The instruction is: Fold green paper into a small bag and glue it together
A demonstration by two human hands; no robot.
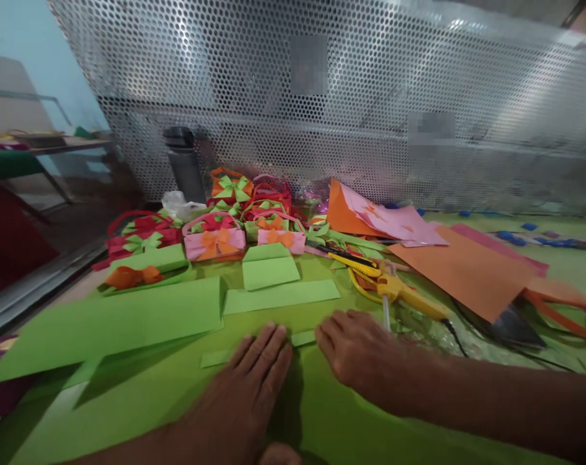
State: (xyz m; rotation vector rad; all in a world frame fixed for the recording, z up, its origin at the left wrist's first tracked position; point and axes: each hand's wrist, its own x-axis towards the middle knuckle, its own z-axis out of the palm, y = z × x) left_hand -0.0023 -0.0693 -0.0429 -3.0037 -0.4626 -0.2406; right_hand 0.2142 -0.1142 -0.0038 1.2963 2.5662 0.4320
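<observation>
A narrow green paper strip (303,338) lies flat on the green tabletop (341,413). My left hand (257,381) presses down across its middle, fingers stretched out and flat, hiding part of it. At the strip's right end, my right hand (353,352) is closed, with curled fingers over the paper; the end itself is hidden under them. Just beyond the hands lie a wider light green strip (283,296) and a folded green paper piece (270,270). To the left is a large folded green sheet (123,323).
Several small paper bags with bows (215,239) stand at the back, near a dark bottle (185,165). Right of them are a yellow glue gun (409,297), a yellow cutter (353,263) and orange sheets (467,268). A perforated metal panel (254,84) rises behind.
</observation>
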